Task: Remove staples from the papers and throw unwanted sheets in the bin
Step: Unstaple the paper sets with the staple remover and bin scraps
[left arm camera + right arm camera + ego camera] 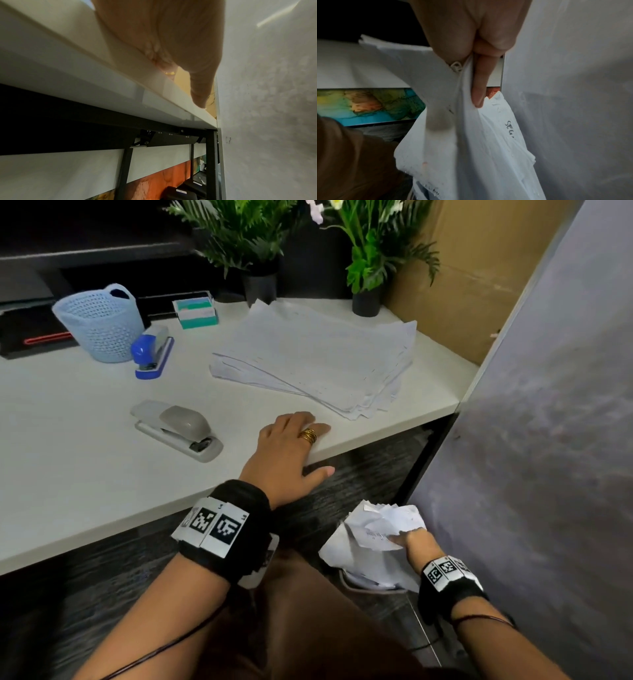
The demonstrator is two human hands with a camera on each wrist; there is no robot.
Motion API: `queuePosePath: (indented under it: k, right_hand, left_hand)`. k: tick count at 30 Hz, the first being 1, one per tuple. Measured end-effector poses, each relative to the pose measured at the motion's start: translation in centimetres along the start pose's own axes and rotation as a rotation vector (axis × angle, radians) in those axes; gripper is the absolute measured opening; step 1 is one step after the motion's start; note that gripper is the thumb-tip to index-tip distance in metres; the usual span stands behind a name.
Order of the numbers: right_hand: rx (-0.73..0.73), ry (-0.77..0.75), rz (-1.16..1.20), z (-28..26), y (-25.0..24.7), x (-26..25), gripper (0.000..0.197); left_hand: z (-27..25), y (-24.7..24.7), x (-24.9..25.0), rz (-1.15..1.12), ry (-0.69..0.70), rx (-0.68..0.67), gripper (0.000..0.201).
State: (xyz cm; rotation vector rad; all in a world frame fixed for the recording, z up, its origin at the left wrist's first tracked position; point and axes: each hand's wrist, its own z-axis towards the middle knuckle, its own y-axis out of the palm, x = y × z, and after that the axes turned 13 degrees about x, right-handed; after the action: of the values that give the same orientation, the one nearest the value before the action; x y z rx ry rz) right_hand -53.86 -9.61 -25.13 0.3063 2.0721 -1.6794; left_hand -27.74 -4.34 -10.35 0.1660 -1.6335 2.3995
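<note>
step: binning unwanted sheets, judged from the right hand [412,542] low beside the surface [85,474]
right hand: fingers curled round a crumpled wad of sheets [373,537], pinched tight, held over the bin [363,585] on the floor, near right
left hand: left hand [287,453] flat on the near edge of the surface, fingers straight, thumb hanging over the edge, holds nothing
papers: main stack of papers [318,354] lies on the surface, far right, well apart from both hands
do it well: get the wad fully over the bin opening before letting go; loose corners stick out left, likely to catch the rim or spill; push down, then release
head view only: grey stapler [178,429] near left of the left hand, blue stapler [152,352] beside the blue basket [99,323]
right wrist only: the pinch itself, finger [479,83] pressed along the fold; handwriting on the sheets; bin hidden here
left wrist only: underside of the surface and its dark frame; no sheets visible
</note>
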Motion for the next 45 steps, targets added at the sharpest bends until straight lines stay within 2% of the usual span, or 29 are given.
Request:
queuePosePath:
  k: [3,7,9,11,15,17,18,21,23,27,29,31,34,36,40,45]
  right_hand:
    - [-0.008,0.127,0.139,0.2,0.2,1.9,0.050]
    - [-0.153,0.146,-0.097,1.1,-1.6,2.3,0.019]
    - [-0.167,0.082,-0.352,1.7,-2.4,2.3,0.023]
    - [-0.136,0.087,-0.457,1.5,-3.4,1.1,0.029]
    - [-0.191,0.000,-0.328,0.2,-2.2,-0.7,0.037]
    - [-0.093,-0.115,-0.252,0.0,-0.5,-0.4,0.041]
    - [-0.069,-0.124,-0.189,0.0,0.0,-0.2,0.042]
    - [-0.191,0.000,-0.130,0.8,0.7,0.4,0.026]
    - [-0.216,0.070,-0.076,1.6,0.6,0.2,0.028]
    - [-0.079,0.205,0.054,2.7,-0.1,0.1,0.043]
    - [-0.013,0.244,0.048,2.6,-1.0,0.2,0.037]
    - [0.016,0.290,-0.030,2.8,-1.5,0.9,0.021]
    - [-0.010,0.460,-0.117,2.3,-1.4,2.4,0.044]
    - [-0.091,0.540,-0.180,1.4,-1.1,2.9,0.045]
    - [-0.151,0.441,-0.227,0.9,-1.0,2.7,0.041]
    - [0.008,0.320,-0.163,1.1,-3.9,-0.2,0.028]
  left_hand:
    - [0.0,0.0,0.1,0.007,-0.002,-0.019,0.076]
    - [-0.2,-0.2,0.3,0.012,-0.006,-0.016,0.081]
    - [-0.1,-0.3,0.4,0.024,-0.008,-0.031,0.080]
    - [-0.1,-0.3,0.6,0.037,-0.007,-0.043,0.080]
    - [-0.1,-0.3,0.8,0.057,-0.002,-0.039,0.082]
    - [-0.1,-0.3,0.7,0.062,-0.002,-0.042,0.083]
    - [-0.1,-0.3,0.6,0.061,-0.004,-0.043,0.083]
    - [-0.2,-0.2,0.5,0.065,-0.006,-0.050,0.088]
    - [-0.2,-0.2,0.6,0.065,-0.007,-0.051,0.089]
    - [-0.2,0.0,0.4,0.061,-0.008,-0.020,0.087]
    - [-0.2,0.1,0.4,0.066,-0.005,-0.013,0.086]
    - [-0.2,0.2,0.4,0.074,0.005,-0.008,0.088]
    - [-0.2,0.4,0.4,0.076,0.015,0.002,0.087]
    - [-0.3,0.4,0.4,0.077,0.018,0.008,0.087]
    - [-0.4,0.5,0.4,0.077,0.028,0.022,0.086]
    - [-0.4,0.3,0.5,0.090,0.031,0.022,0.087]
